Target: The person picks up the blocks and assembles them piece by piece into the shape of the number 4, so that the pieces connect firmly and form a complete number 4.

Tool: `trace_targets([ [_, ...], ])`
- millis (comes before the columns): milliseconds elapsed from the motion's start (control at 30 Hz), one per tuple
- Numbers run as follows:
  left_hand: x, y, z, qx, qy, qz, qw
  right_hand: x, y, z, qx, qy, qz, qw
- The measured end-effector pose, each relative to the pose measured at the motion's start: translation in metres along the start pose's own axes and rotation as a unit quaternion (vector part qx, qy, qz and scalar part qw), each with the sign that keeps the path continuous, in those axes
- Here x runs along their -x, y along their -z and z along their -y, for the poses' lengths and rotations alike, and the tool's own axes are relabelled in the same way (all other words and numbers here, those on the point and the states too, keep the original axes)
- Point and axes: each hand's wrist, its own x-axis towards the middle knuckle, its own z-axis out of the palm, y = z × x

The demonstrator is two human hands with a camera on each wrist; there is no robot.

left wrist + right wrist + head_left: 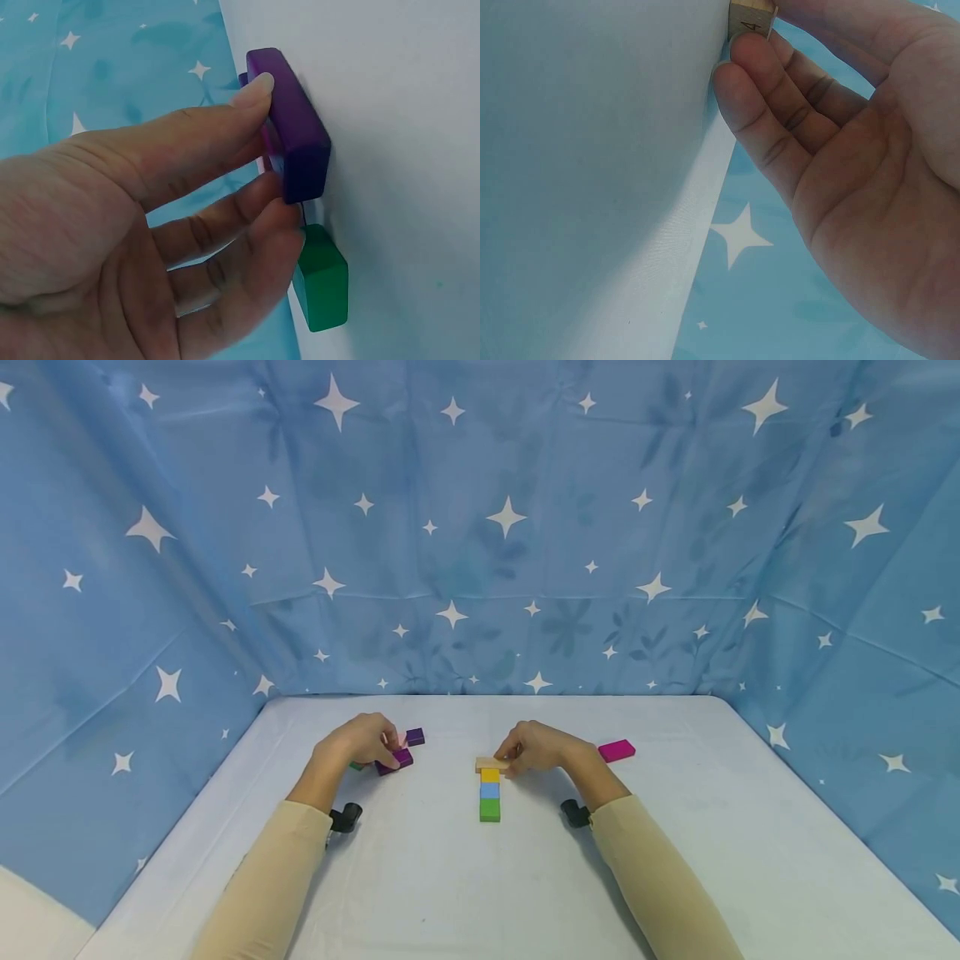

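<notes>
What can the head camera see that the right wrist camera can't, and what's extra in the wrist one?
Only the head view shows the left hand, the purple block it pinches, and the yellow, blue and green blocks in a line.

Only the right wrist view shows a dark mark, like a 4.

Both show the right hand, wooden block, white table and starry curtain.

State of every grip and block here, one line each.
left grip: pinching purple block
right grip: pinching wooden block
purple block: pinched
wooden block: pinched, crosswise
yellow block: lined up, next to wooden block
blue block: lined up, middle
light green block: lined up, near end
dark green block: partly hidden
indigo block: not held
pink block: partly hidden
magenta block: lying flat, apart
</notes>
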Motion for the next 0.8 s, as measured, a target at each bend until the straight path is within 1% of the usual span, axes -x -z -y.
trace_targets([
  [100, 0.0, 0.0, -0.001, 0.021, -0.002, 0.005, 0.9998, 0.0, 0.0, 0.0, -0.001, -0.002, 0.001, 1.0],
  [200, 0.0, -0.002, -0.002, 0.031, -0.01, 0.008, 0.9994, -0.001, 0.001, 0.0, -0.002, 0.001, 0.001, 1.0],
  [433, -0.006, -0.008, -0.008, 0.016, -0.053, 0.002, 0.9985, 0.0, 0.001, 0.0, -0.001, 0.001, 0.0, 1.0],
  [567, -0.008, -0.011, -0.012, 0.018, -0.061, 0.005, 0.998, 0.0, 0.001, 0.001, 0.0, 0.002, 0.0, 1.0],
  [800, -0.01, -0.014, -0.016, 0.028, -0.061, 0.007, 0.9977, -0.001, 0.001, 0.001, -0.003, 0.001, 0.0, 1.0],
])
